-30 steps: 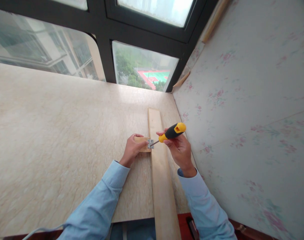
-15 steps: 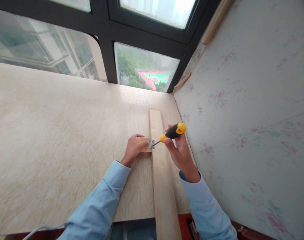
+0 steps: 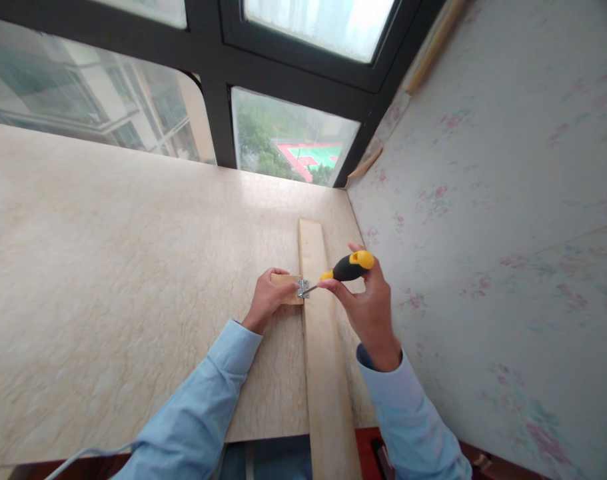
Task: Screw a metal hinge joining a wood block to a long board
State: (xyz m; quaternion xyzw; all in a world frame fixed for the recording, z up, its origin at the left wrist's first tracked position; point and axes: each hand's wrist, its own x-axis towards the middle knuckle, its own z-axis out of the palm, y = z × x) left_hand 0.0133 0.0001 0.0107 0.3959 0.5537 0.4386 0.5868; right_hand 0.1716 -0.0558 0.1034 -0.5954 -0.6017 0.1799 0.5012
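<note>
My left hand (image 3: pixel 266 300) is closed over a small wooden block (image 3: pixel 289 289) that butts against the left edge of a long pale wooden plank (image 3: pixel 322 347) lying on the marble-patterned counter (image 3: pixel 123 267). A small metal bracket (image 3: pixel 302 288) sits where block and plank meet. My right hand (image 3: pixel 366 303) grips a screwdriver with a yellow and black handle (image 3: pixel 347 267). Its shaft slants down and left, and the tip rests on the bracket.
A wall with floral wallpaper (image 3: pixel 483 220) rises close to the right of the plank. Black-framed windows (image 3: pixel 263 73) run along the back of the counter. A thin white cable (image 3: pixel 83 457) shows at the bottom left by my sleeve.
My right hand has turned on the screwdriver handle, and the handle lies a little flatter than before. The tip stays on the bracket. My left hand has not moved.
</note>
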